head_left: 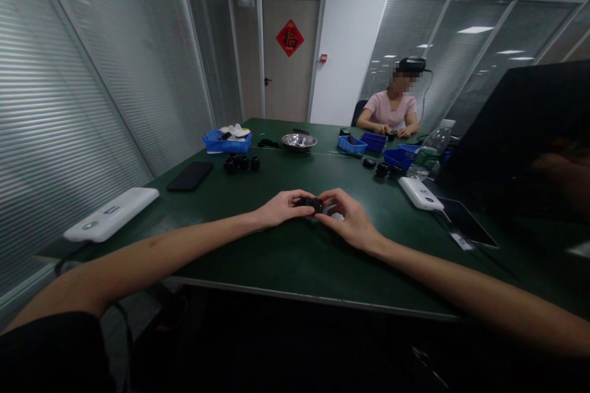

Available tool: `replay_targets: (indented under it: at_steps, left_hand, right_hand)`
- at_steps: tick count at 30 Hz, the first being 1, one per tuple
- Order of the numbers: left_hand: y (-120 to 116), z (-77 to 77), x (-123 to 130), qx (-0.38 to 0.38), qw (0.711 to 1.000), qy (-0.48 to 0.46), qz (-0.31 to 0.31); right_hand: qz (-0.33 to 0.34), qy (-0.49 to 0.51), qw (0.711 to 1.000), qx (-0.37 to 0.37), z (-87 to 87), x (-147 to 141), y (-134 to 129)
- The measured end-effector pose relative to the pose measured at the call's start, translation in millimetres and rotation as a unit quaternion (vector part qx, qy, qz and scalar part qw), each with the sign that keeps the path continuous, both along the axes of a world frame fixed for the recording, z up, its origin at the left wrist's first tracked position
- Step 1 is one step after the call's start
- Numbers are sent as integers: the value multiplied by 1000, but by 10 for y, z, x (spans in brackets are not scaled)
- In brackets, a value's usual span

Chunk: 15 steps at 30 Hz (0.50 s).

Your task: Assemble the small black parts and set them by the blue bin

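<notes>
My left hand [284, 209] pinches a small black cylindrical part [314, 204] between thumb and fingers, just above the dark green tabletop [271, 264], straight ahead of my chest. My right hand [349, 219] curves in from its 3 o'clock side, thumb and forefinger bracketing the near-round end; I cannot tell whether those tips press or only hover. I judge this grip leaves the left fingers steadying the piece and the right ones free to turn or feel its end. Something white peeks from under my right palm, too hidden to name.

Short black cylinders [243, 162] cluster at 11 o'clock, and round black pieces [382, 169] sit at 2, probably parted so that each group lies within one arm's reach. A shiny round steel bowl [299, 147] stands near 12, perhaps central so that either hand may reach it.

The table's pale near edge [313, 301] crosses below my forearms at 6 o'clock. Green surface runs from my fingers toward the bowl, giving the widest way to move. Leftward, a flat black slab like a phone [190, 176] bounds me at 10; rightward, a white rounded power pack [419, 193] with its cable narrows the way at 3.
</notes>
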<state>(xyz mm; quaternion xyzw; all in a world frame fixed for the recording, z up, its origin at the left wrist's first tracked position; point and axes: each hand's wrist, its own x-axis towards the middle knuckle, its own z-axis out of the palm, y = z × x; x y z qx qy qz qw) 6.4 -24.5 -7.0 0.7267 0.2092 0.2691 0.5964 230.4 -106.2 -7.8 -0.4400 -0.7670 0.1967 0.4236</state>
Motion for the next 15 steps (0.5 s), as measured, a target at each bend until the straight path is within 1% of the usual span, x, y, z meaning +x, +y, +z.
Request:
replay_targets:
  at_steps: [2,4,6,9,12,15]
  left_hand:
    - [9,-9,0,1,1000,3,-4]
    - [20,-19,-1,5,1000,4,-1]
    - [27,-26,-3,11,1000,1,2]
    - [25,-28,-2,13,1000,-1,3]
    - [14,-28,3,-2,1000,-3,6]
    - [18,-38,7,-20,1000,-8,3]
  right_hand:
    - [7,-3,1000,15,4,-8,-7]
    - [7,2,1000,12,14,-17,-15]
    - [-11,16,1000,-9,30,-24,-22]
    - [-39,14,997,-63,47,-24,-25]
    - [-26,23,995,-91,39,-19,-19]
    - [-4,40,997,-69,15,-9,-11]
